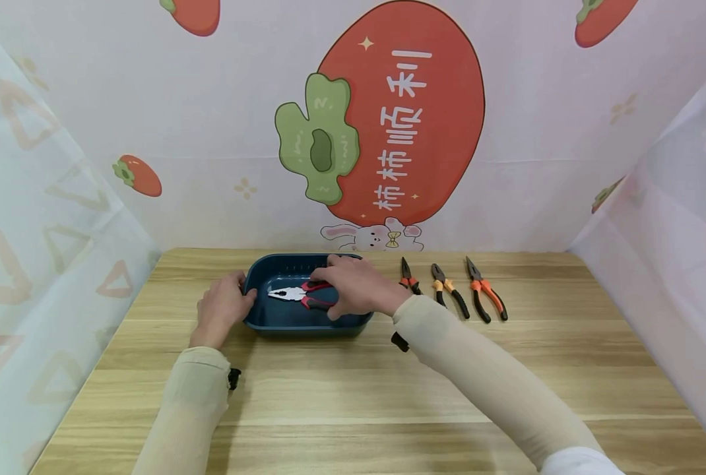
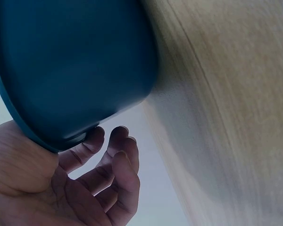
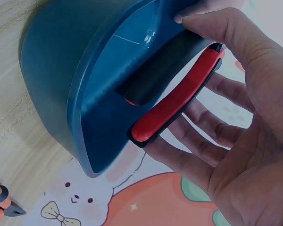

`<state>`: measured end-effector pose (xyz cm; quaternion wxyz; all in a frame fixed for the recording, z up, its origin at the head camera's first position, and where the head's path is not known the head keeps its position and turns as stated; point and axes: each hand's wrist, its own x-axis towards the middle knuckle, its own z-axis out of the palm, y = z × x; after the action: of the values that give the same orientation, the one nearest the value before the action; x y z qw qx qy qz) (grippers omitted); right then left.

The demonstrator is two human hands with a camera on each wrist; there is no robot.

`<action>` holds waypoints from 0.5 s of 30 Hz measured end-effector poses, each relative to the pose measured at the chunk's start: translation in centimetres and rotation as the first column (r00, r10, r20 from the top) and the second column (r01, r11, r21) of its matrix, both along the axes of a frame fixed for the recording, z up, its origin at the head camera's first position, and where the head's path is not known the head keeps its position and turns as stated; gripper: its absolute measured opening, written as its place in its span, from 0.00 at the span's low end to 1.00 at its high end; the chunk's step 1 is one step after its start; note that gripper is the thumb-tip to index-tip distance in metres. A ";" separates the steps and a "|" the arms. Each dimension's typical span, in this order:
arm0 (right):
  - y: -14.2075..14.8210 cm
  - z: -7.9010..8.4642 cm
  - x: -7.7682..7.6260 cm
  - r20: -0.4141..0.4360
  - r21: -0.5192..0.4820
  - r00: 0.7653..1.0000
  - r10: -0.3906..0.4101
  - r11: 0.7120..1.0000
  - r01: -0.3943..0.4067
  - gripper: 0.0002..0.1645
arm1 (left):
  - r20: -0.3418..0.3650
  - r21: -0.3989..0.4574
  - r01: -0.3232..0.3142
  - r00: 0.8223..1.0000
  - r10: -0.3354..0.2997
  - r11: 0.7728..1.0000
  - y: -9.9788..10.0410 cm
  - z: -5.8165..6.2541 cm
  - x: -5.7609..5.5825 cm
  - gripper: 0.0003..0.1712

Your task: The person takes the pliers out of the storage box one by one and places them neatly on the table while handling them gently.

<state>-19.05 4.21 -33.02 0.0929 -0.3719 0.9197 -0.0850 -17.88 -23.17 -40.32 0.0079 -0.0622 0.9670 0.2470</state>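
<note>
A dark blue plastic basin point(image 1: 305, 329) stands on the wooden table. At its left end my left hand point(image 1: 219, 307) grips the rim, thumb over the edge; in the left wrist view the fingers curl beneath the lip of the basin point(image 2: 75, 61). My right hand point(image 1: 357, 285) reaches over the basin's right part and holds combination pliers point(image 1: 288, 293) by their red-and-black handles. Their silver jaws point left, inside the basin. In the right wrist view, the thumb lies along one handle and the fingers lie against the other red handle point(image 3: 179, 101). Whether the pliers touch the basin's floor, I cannot tell.
Right of the basin lie three more pliers: red-handled ones point(image 1: 408, 272) partly behind my right wrist, a yellow-and-black pair point(image 1: 449, 287), and an orange-and-black long-nosed pair point(image 1: 486, 290). A printed cloth point(image 1: 210, 198) hangs behind the table and along both sides.
</note>
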 end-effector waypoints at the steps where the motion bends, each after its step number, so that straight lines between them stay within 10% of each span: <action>1: 0.1 0.1 0.1 -0.002 -0.006 1.000 0.000 1.000 0.000 0.41 | 0.000 -0.001 0.000 1.000 0.000 1.000 0.0 0.0 0.0 0.11; 15: 1.6 0.8 1.0 -0.014 -0.089 0.999 -0.044 0.995 0.043 0.41 | 0.004 -0.003 -0.005 1.000 0.005 1.000 -0.1 0.0 0.0 0.11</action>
<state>-18.06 5.85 -32.20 0.0672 -0.3561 0.9236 -0.1250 -17.91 -23.22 -40.32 0.0090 -0.0650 0.9672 0.2456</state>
